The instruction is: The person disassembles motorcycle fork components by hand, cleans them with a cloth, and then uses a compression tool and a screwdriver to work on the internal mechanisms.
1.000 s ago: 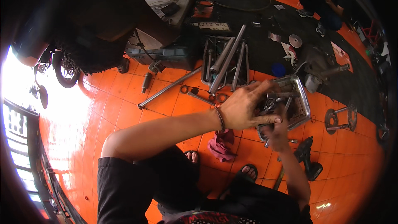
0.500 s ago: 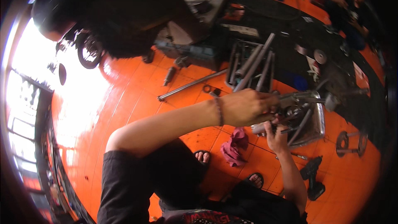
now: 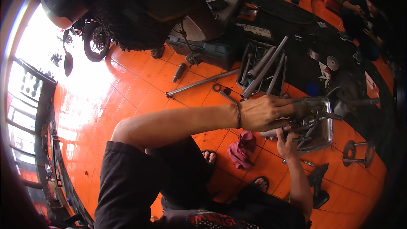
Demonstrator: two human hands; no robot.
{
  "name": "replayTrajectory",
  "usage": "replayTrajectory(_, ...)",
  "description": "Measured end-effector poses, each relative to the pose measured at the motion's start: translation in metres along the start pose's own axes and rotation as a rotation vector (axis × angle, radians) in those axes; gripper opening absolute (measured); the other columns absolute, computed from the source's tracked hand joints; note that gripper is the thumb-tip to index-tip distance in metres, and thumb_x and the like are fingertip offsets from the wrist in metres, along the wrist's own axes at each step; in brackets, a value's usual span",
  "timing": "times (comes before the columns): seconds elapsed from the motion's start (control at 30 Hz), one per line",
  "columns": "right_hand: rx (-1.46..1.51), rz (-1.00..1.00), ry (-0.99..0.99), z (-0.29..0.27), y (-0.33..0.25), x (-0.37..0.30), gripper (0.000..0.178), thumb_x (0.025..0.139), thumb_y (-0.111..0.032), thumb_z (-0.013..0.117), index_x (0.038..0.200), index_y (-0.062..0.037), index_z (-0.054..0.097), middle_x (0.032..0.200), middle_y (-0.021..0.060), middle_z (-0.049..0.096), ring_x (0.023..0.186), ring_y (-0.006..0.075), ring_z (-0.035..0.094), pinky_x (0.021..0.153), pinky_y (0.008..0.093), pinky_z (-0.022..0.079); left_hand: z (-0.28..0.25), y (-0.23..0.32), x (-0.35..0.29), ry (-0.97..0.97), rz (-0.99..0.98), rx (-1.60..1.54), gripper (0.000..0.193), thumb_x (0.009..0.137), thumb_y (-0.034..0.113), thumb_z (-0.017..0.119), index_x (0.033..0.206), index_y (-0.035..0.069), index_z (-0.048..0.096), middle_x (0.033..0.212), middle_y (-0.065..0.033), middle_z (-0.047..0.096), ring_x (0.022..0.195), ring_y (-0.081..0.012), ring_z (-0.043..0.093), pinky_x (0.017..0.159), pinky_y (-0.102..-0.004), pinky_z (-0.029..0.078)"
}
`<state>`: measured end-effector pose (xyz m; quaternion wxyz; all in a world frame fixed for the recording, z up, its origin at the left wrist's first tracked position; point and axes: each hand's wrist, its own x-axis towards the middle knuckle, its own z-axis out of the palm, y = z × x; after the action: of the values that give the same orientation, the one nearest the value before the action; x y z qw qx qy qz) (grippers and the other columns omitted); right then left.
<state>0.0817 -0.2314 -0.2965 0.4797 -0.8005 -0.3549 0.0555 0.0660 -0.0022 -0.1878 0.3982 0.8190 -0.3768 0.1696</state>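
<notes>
Both my hands work close together at the near left side of a metal tray (image 3: 329,129) filled with metal parts. My left hand (image 3: 267,112), with a dark bracelet at the wrist, bends over from above, fingers curled down. What its fingertips hold is hidden beneath it. Just below, my right hand (image 3: 287,143) has its fingers closed round a grey metal tube (image 3: 268,134), whose rounded end sticks out leftward. Rods and a coil-like part (image 3: 306,121) lie in the tray beyond my fingers.
A crumpled maroon cloth (image 3: 241,149) lies by my feet on orange tiles. Nearby are a cordless drill (image 3: 318,184), a rack of metal tubes (image 3: 266,68), a long rod (image 3: 201,83) and a toolbox (image 3: 203,54). A motorcycle (image 3: 140,12) stands ahead; another person (image 3: 366,23) sits far right.
The view has shifted slightly, so the scene sits a little differently. My left hand has moved a little over the tube; my right hand keeps its grip on it.
</notes>
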Motion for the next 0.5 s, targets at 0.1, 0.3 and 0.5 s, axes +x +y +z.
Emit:
replayTrajectory(0.1, 0.216, 0.007, -0.011, 0.002, 0.026, -0.002, 0.024, 0.11, -0.022, 0.055, 0.101, -0.0016, 0.063, 0.082, 0.004, 0.07, 0.074, 0.0097, 0.068, 0.063, 0.0266, 0.052, 0.003, -0.006, 0.007, -0.016, 0.006, -0.052, 0.026, 0.091, 0.01, 0.075, 0.112, 0.001, 0.061, 0.103, -0.0151, 0.063, 0.092, -0.0347, 0.067, 0.08, -0.0472, 0.057)
replayTrajectory(0.3, 0.453, 0.315, 0.109, 0.018, -0.008, 0.014, 0.013, 0.1, -0.012, 0.072, 0.1, -0.0032, 0.062, 0.087, 0.004, 0.069, 0.077, 0.012, 0.069, 0.071, 0.0325, 0.056, 0.012, 0.008, 0.01, 0.089, -0.363, -0.314, 0.08, 0.079, 0.036, 0.093, 0.138, -0.003, 0.055, 0.13, -0.0191, 0.066, 0.127, -0.0309, 0.065, 0.105, -0.0415, 0.054)
replayTrajectory(0.5, 0.163, -0.073, 0.046, 0.021, -0.039, 0.003, 0.022, 0.095, -0.01, 0.07, 0.114, 0.0016, 0.068, 0.107, 0.0176, 0.069, 0.103, 0.0353, 0.069, 0.089, 0.0444, 0.053, -0.006, 0.049, 0.036, 0.083, -0.548, -0.636, 0.069, 0.075, 0.053, 0.091, 0.111, 0.0, 0.064, 0.091, -0.0087, 0.071, 0.088, -0.0193, 0.068, 0.083, -0.0357, 0.056)
